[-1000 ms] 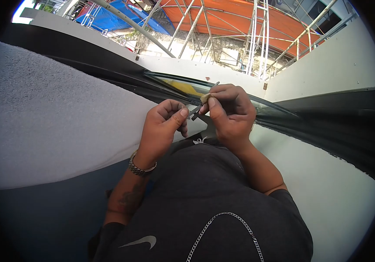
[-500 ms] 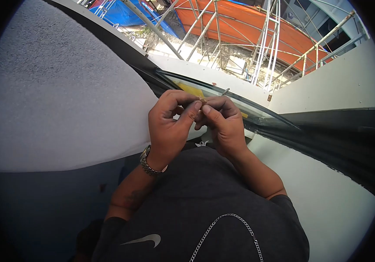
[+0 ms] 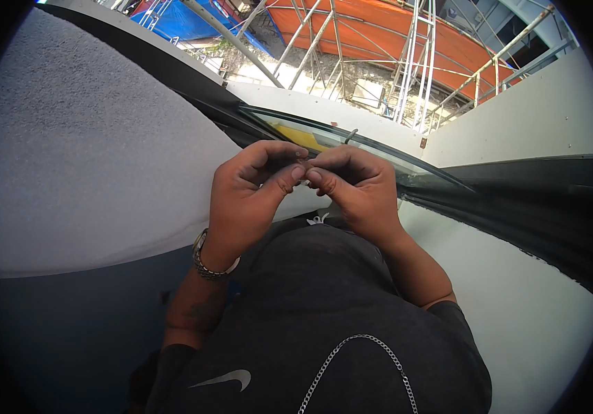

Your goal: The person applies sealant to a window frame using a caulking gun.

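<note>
My left hand and my right hand meet in front of my waist. Thumb and forefinger of each are pinched together, with the tips touching or nearly so. Whatever lies between them is tiny and mostly hidden by the fingers. Just beyond the hands is a glass pane in a dark frame. A flat yellow piece shows at the pane, behind my fingertips. Above my right hand a short grey metal piece sticks up near the frame.
To the left is a large rough pale panel. A light wall stands at the right, above a dark ledge. Outside, far below, are scaffold poles, an orange sheet and a blue tarp.
My hands have spread slightly apart at the wrists, the left one shifting left. The fingertips remain close together, and the view has shifted a little.
</note>
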### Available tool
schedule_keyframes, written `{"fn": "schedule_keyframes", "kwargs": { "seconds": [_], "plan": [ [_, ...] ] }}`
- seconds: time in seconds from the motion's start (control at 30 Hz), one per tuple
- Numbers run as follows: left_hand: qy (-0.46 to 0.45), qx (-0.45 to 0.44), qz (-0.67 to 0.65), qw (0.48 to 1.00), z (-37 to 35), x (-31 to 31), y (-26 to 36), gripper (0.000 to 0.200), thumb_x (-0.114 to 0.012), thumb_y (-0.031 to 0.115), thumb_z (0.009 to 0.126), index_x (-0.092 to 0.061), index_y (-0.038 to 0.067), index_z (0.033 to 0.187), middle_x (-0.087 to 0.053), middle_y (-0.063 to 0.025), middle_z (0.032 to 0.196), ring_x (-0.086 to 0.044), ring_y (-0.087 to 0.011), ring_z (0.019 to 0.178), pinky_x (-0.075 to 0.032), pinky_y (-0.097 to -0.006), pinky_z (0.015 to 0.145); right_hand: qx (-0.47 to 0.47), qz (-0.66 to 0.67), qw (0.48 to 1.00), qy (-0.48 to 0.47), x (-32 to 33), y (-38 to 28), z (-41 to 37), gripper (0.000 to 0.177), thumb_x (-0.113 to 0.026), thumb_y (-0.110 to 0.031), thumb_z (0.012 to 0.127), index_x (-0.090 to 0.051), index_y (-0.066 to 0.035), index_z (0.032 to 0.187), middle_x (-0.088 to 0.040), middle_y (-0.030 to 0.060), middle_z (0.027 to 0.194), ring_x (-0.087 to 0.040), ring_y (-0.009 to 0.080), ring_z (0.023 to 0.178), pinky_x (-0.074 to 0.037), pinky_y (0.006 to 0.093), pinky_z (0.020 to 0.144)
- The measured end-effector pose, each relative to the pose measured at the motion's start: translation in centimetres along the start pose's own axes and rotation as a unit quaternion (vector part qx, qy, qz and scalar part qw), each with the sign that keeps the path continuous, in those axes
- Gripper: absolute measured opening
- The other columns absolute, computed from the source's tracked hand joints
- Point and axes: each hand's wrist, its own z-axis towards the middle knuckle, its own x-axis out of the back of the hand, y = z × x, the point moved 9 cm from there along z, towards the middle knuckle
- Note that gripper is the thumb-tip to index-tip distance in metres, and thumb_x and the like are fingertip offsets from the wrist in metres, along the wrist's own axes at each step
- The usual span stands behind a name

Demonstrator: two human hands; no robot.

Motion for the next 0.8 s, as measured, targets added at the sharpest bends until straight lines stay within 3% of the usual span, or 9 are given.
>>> {"fn": "schedule_keyframes", "kwargs": {
  "seconds": [0.07, 0.1, 0.3, 0.37, 0.5, 0.57, 0.7, 0.8],
  "plan": [
    [-0.009, 0.054, -0.135, 0.989, 0.0, -0.1, -1.2, 0.017, -0.070, 0.004, 0.096, -0.069, -0.004, 0.111, -0.074, -0.0083, 0.101, -0.067, -0.0097, 0.088, -0.054, -0.0245, 0.076, 0.019, 0.040, 0.999, 0.017, 0.1, -0.2, -0.2, 0.016, -0.077, -0.012, 0.092, -0.073, -0.001, 0.103, -0.072, 0.0046, 0.088, -0.065, 0.0078, 0.082, -0.052, 0.0237, 0.072],
    [-0.008, 0.053, -0.135, 0.989, 0.0, -0.1, -1.2, 0.017, -0.070, 0.004, 0.096, -0.069, -0.004, 0.111, -0.074, -0.0083, 0.101, -0.067, -0.0097, 0.088, -0.054, -0.0245, 0.076, 0.019, 0.040, 0.999, 0.016, 0.1, -0.2, -0.2, 0.016, -0.077, -0.012, 0.092, -0.073, -0.001, 0.103, -0.072, 0.0046, 0.088, -0.065, 0.0078, 0.082, -0.052, 0.0237, 0.072],
    [-0.041, 0.019, -0.108, 0.993, 0.1, -0.2, -1.2, 0.018, -0.071, 0.005, 0.096, -0.070, 0.000, 0.113, -0.074, -0.0068, 0.099, -0.064, -0.0075, 0.084, -0.053, -0.0232, 0.073, 0.008, 0.050, 0.998, 0.044, 0.1, -0.1, -0.3, 0.018, -0.076, -0.013, 0.094, -0.070, -0.002, 0.106, -0.072, 0.0052, 0.094, -0.065, 0.0081, 0.081, -0.053, 0.0243, 0.070],
    [-0.058, 0.019, -0.122, 0.991, 0.2, -0.3, -1.2, 0.018, -0.072, 0.004, 0.095, -0.071, 0.001, 0.113, -0.074, -0.0065, 0.098, -0.063, -0.0069, 0.083, -0.052, -0.0227, 0.072, -0.023, 0.104, 0.994, -0.005, -0.3, 0.5, -0.1, 0.019, -0.075, -0.013, 0.095, -0.068, -0.002, 0.108, -0.072, 0.0057, 0.096, -0.066, 0.0097, 0.082, -0.054, 0.0256, 0.070],
    [-0.045, 0.037, -0.089, 0.994, 0.2, -0.5, -1.4, 0.019, -0.073, 0.004, 0.094, -0.071, -0.001, 0.112, -0.074, -0.0067, 0.097, -0.065, -0.0076, 0.085, -0.054, -0.0236, 0.074, -0.028, 0.082, 0.996, 0.023, -0.1, 0.4, -0.1, 0.018, -0.074, -0.013, 0.096, -0.069, -0.001, 0.108, -0.073, 0.0066, 0.096, -0.067, 0.0105, 0.083, -0.055, 0.0265, 0.070],
    [0.021, 0.029, -0.019, 0.999, 0.2, 0.2, -1.0, 0.021, -0.073, 0.003, 0.093, -0.070, -0.003, 0.113, -0.073, -0.0065, 0.096, -0.068, -0.0091, 0.086, -0.056, -0.0254, 0.077, -0.049, 0.072, 0.996, -0.003, -0.3, 0.7, 0.0, 0.021, -0.074, -0.013, 0.096, -0.068, 0.001, 0.111, -0.073, 0.0078, 0.097, -0.067, 0.0109, 0.083, -0.055, 0.0265, 0.071],
    [0.005, 0.017, 0.014, 1.000, 0.1, -0.2, -0.4, 0.024, -0.067, -0.006, 0.093, -0.066, -0.005, 0.117, -0.072, -0.0086, 0.104, -0.067, -0.0092, 0.093, -0.056, -0.0243, 0.078, -0.048, 0.038, 0.998, -0.004, -0.4, 0.4, 0.0, 0.023, -0.073, -0.012, 0.096, -0.068, 0.002, 0.113, -0.074, 0.0089, 0.098, -0.069, 0.0119, 0.085, -0.057, 0.0274, 0.073],
    [0.001, 0.030, 0.015, 0.999, 0.1, -0.3, 0.0, 0.026, -0.066, -0.007, 0.092, -0.064, -0.005, 0.118, -0.070, -0.0087, 0.105, -0.067, -0.0090, 0.093, -0.055, -0.0230, 0.080, -0.081, 0.095, 0.992, 0.006, -0.5, 1.2, 0.1, 0.024, -0.073, -0.011, 0.096, -0.067, 0.003, 0.114, -0.074, 0.0092, 0.099, -0.070, 0.0131, 0.089, -0.058, 0.0283, 0.077]
  ]
}}
